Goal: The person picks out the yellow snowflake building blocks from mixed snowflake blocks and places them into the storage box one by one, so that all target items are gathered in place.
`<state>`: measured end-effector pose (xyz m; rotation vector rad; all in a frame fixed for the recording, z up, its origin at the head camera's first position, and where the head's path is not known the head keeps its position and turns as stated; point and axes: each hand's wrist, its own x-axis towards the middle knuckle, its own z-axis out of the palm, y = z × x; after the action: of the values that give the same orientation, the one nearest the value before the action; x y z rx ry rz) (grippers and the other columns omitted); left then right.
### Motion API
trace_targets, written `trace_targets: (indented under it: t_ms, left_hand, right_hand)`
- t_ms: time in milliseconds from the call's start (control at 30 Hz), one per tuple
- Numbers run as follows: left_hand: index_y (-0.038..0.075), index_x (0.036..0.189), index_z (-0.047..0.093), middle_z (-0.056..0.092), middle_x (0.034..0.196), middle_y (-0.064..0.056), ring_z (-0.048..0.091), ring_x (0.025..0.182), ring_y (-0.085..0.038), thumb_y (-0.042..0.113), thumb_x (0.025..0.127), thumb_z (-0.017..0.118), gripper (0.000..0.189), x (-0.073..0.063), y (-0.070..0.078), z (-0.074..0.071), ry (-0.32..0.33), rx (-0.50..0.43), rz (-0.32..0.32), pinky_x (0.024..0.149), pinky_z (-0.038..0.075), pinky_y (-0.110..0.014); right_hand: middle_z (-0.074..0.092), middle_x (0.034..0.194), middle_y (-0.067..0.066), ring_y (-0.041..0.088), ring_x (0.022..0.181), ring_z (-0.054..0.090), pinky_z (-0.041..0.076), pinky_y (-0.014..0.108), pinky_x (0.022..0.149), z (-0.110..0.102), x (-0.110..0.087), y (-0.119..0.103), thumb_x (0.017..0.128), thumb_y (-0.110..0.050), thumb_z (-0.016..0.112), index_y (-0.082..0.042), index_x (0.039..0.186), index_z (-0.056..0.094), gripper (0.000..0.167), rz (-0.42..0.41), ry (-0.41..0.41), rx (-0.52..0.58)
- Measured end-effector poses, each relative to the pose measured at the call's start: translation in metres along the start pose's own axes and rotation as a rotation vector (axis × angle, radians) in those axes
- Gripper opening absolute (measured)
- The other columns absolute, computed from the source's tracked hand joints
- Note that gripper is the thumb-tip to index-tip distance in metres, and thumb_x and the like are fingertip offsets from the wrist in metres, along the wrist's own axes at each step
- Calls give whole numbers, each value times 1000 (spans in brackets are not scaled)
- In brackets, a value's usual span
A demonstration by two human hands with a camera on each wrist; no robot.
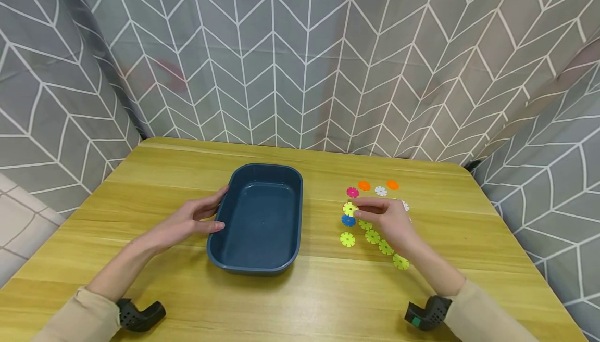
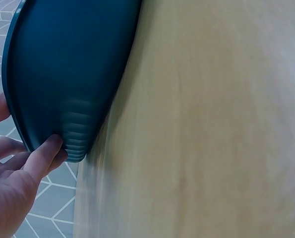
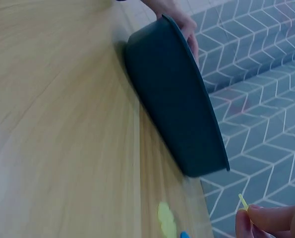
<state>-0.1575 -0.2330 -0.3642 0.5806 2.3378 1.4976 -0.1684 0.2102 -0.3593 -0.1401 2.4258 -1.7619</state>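
Observation:
A dark blue plastic bin (image 1: 262,217) stands on the table. My left hand (image 1: 194,219) holds it at its left side, the thumb at the rim and fingers (image 2: 45,153) against the outer wall. My right hand (image 1: 389,219) pinches a yellow notched disc (image 1: 349,209) between thumb and fingertips, just above the table; the disc appears edge-on in the right wrist view. Below it lies a blue notched disc (image 1: 348,220). More yellow discs (image 1: 372,236) lie in a slanting row under and beside the right hand, which partly hides several discs.
Farther back lie a pink disc (image 1: 352,192), orange discs (image 1: 364,185) and a white disc (image 1: 380,191). A lone yellow disc (image 1: 347,239) is nearer the bin. The wooden table (image 1: 328,300) ends at a grey patterned curtain (image 1: 290,71).

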Motion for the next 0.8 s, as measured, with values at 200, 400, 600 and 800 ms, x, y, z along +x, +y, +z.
trace_targets:
  t_ms: [200,400,600,800]
  left_hand:
    - [8,160,15,15,165,-21,24,147,-44,18,97,65,81,0,1,1,5,9,-4,98,39,-9]
    - [8,160,15,15,165,-21,25,147,-44,18,97,65,82,1,2,1,6,11,-12,99,39,-11]
    - [8,161,13,13,166,-20,23,148,-44,19,98,64,81,1,1,2,-3,-10,-14,98,38,-9]
    - [7,161,12,11,166,-20,20,149,-44,18,98,63,81,2,0,3,-6,-21,-7,97,38,-7]
  right_hand:
    - [69,127,13,23,117,64,53,23,91,13,6,-8,91,-12,73,-3,124,70,34,-37,-37,11]
    - [69,127,13,26,117,65,53,30,96,20,12,-14,92,-13,72,-5,125,70,34,-57,-71,17]
    - [67,130,11,31,126,59,49,41,104,27,16,-21,94,-14,70,-7,127,69,34,-48,-97,28]
    - [70,125,11,23,111,68,52,38,101,36,20,-26,93,-12,71,-8,127,70,35,-47,-95,43]
